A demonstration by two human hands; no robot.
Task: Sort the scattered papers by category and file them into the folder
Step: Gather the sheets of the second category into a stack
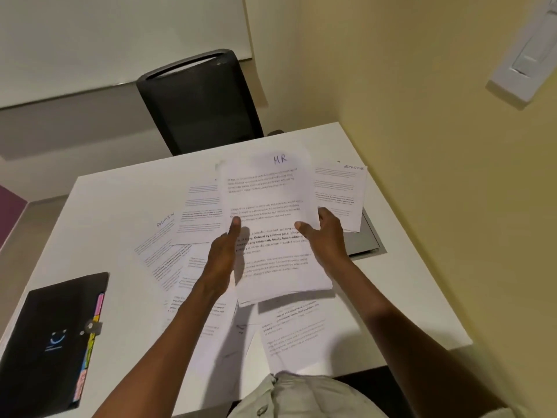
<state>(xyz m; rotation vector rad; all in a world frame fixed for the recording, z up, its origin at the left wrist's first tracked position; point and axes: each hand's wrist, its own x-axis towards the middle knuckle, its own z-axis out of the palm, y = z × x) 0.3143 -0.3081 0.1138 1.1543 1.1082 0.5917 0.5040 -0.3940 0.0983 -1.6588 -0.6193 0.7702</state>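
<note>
I hold a stack of printed papers above the white table, its top sheet marked "HR" by hand. My left hand grips the stack's left edge with the thumb on top. My right hand grips its right edge the same way. Loose sheets lie scattered beneath: one marked "ADMIN" to the left, one marked "SPORTS" to the right, more near the front edge. A black expanding folder with coloured tabs lies closed at the table's front left.
A grey flat item, perhaps a laptop, lies under the right-hand papers. A black office chair stands behind the table's far edge. A yellow wall runs along the table's right side.
</note>
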